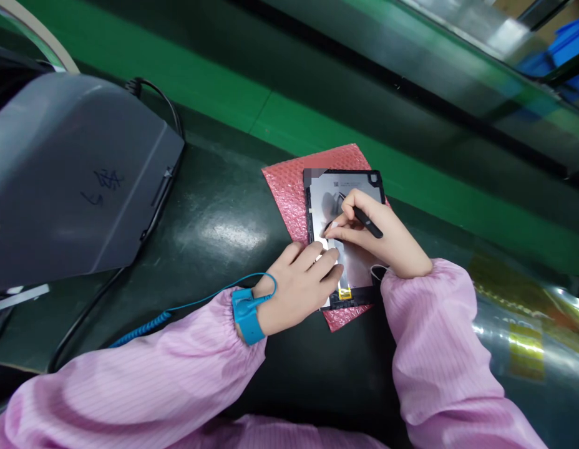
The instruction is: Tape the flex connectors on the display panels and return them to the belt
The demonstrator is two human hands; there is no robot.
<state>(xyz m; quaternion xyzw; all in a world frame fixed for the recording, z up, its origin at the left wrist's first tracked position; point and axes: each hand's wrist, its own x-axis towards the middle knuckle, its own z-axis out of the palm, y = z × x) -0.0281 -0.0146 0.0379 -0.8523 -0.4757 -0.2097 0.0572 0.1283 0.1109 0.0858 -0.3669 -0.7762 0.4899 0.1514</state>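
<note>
Two black cable stretches run by a grey machine [83, 174] at the far left, its side panel marked by hand in dark ink. Right of it lies the bare dark green tabletop [219, 218], with a coiled blue cord [142, 327] leading up to the blue strap [247, 317] on the left wrist. The left hand [294, 284] lies palm down, fingers loosely spread over the lower left edge of a flat black-framed panel [359, 265], gripping nothing that I can see. That panel rests on a pinkish-red bubble sheet [284, 193], whose corners stick out around it (a small yellow label [345, 293] shows near the panel's bottom edge). Over the panel's middle, the right hand [392, 240] pinches a slim black tool [368, 222] like a pen; what its tip touches is hidden. Farther right, yellowish tape [526, 351] sits on the shiny surface beyond the pink sleeve [434, 337].
</note>
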